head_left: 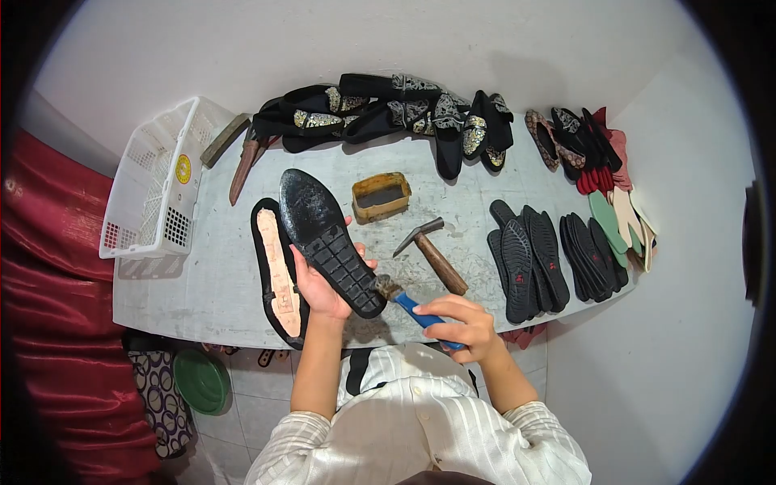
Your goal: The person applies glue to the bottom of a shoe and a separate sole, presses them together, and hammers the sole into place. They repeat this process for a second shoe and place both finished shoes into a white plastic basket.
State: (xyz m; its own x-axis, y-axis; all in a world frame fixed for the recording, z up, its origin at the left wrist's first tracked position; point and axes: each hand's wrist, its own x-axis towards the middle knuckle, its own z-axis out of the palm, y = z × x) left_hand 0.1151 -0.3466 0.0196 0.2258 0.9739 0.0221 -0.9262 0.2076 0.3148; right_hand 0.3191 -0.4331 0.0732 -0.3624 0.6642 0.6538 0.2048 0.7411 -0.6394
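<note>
My left hand [321, 287] grips a black shoe sole [330, 234], held at a slant with its gridded face up and its toe end shiny. In my right hand [469, 327] is a brush with a blue handle [418, 314]. Its bristles [388, 286] touch the heel end of the sole, at the edge. Left of the held sole lies a shoe bottom [279, 267] with a pale strip along its middle. Beyond my hands stands a small yellowish container [381, 198] with dark contents. A hammer [434, 255] with a wooden handle rests on the table to its right.
Black shoes with glittery uppers [388, 113] line the table's back. Stacked black soles [525, 263] lie at right, near green and cream pieces [618, 222]. A white plastic basket [166, 178] and a wooden-handled tool [245, 166] are at left. A green basin [202, 381] sits below.
</note>
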